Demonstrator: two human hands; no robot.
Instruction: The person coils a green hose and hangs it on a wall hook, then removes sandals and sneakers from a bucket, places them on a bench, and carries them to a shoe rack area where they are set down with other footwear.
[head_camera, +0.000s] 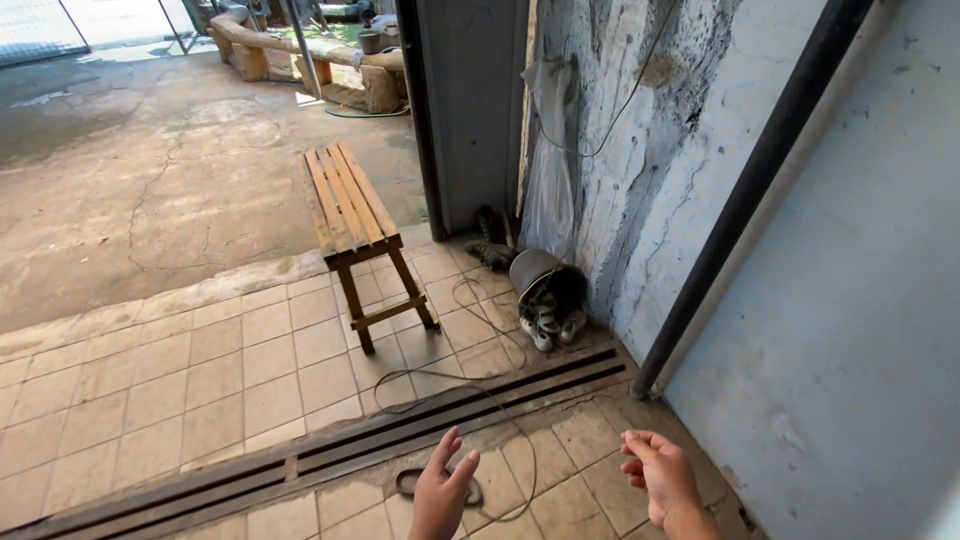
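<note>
Big picture first: the cracked concrete yard (120, 170) fills everything from nine to twelve o'clock, and the pale rendered wall (850, 260) takes the whole three o'clock side, with a dark pipe (740, 200) slanting down across it. Under me, beige floor tiles (200, 390), and a dark metal door track (400, 425) running from seven o'clock up toward three.

At about twelve o'clock from my hands stands the slatted wooden bench (350, 205), half on the tiles, half over the concrete. At one o'clock, a clear plastic bag (548, 170) hangs against the wall, and below it a tipped metal bucket (535, 272) with a pair of worn shoes (545, 320) just beside it.

A thin cable (495, 385) loops over the tiles from the bucket area, crosses the track and curls down between my hands.

Now the hands, both at six o'clock. My left hand (442, 497) is open, fingers spread and pointing up, holding nothing; the cable passes just beside it, and I can't tell whether it touches. Right under that hand lies a dark flat sandal (410, 484) on the tile. My right hand (660, 482) is loosely curled, fingers bent inward, nothing in it that I can see.
</note>
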